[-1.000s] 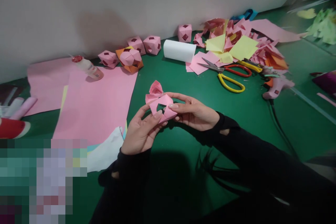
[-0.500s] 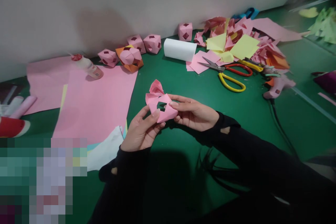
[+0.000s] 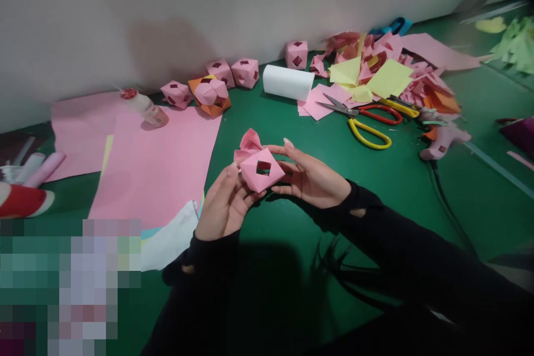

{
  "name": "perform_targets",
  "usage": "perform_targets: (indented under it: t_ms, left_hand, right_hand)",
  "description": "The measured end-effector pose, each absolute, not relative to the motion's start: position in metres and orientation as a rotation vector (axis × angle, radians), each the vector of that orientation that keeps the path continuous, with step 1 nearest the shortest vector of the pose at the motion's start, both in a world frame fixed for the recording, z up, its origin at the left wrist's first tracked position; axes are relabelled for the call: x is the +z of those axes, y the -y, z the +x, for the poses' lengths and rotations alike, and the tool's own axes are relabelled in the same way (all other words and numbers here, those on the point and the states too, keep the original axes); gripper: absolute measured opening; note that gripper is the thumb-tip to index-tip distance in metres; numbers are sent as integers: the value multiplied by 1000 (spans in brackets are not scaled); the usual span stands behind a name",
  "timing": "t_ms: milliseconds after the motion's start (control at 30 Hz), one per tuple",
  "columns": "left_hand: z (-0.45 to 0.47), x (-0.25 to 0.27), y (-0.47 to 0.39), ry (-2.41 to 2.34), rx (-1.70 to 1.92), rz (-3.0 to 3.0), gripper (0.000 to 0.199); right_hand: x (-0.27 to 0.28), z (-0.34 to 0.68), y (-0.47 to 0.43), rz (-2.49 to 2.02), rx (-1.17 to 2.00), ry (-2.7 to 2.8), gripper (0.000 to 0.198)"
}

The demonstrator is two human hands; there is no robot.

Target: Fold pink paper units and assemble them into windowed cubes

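Observation:
A pink folded-paper ball (image 3: 262, 178) with a square opening on top is held low over the green table. Petal-like pink flaps stick up at its back left. My left hand (image 3: 227, 194) is closed around its left side, the thumb near the flaps and fingertips under the lower edge. My right hand (image 3: 311, 175) curls its fingers against the right and back sides, with the thumb lifted off the paper. The undersides of the ball and some fingertips are hidden.
Finished-looking pink paper balls (image 3: 246, 73) line the wall, near a small bottle (image 3: 146, 108) on a pink sheet (image 3: 162, 161). A white roll (image 3: 287, 83), scissors (image 3: 369, 117), paper scraps (image 3: 387, 75) and a corded glue gun (image 3: 443, 140) lie to the right.
The top panel around the square opening has come together, so the opening looks smaller. My right thumb has lifted off the paper, and my left thumb has moved back toward the flaps.

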State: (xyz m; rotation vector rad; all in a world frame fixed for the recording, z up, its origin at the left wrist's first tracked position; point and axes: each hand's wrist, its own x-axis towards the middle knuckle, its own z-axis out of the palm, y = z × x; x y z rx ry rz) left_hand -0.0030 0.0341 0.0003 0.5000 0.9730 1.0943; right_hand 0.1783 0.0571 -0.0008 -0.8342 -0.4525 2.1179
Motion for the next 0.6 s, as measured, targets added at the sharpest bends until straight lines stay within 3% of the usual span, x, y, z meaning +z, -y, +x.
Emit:
perform_targets:
  t_ms: [200,367,600]
  left_hand:
    - [-6,3,-35,-980,1056,541,38]
    - [-8,3,-34,-1053,993,657,46]
    - [-8,1,-32,-1033,966,687,36]
  right_hand:
    - [0,176,-56,-839,2016,576,28]
    - [1,179,-53,-770,1957,777,50]
    - [-4,183,-55,-746,1966,992,63]
